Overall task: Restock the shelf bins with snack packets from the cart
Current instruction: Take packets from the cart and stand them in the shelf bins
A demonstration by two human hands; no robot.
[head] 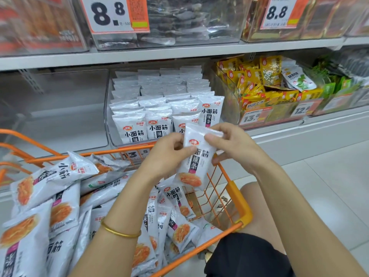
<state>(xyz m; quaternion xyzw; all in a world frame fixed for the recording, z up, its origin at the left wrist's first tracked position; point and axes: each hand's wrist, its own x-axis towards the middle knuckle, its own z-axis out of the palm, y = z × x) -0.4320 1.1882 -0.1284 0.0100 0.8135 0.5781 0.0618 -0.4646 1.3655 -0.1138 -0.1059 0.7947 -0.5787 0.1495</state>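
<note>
Both hands hold one white snack packet upright above the orange cart. My left hand pinches its left edge with thumb and fingers. My right hand grips its top right corner and right side. The cart holds several more white packets lying loose in a heap. Straight ahead, a clear shelf bin is filled with rows of the same white packets standing upright.
Left of the filled bin stands an empty clear bin. On the right, a bin of yellow packets and one of green packets. Upper shelf bins carry 8.8 price tags. My knee is by the cart's right corner.
</note>
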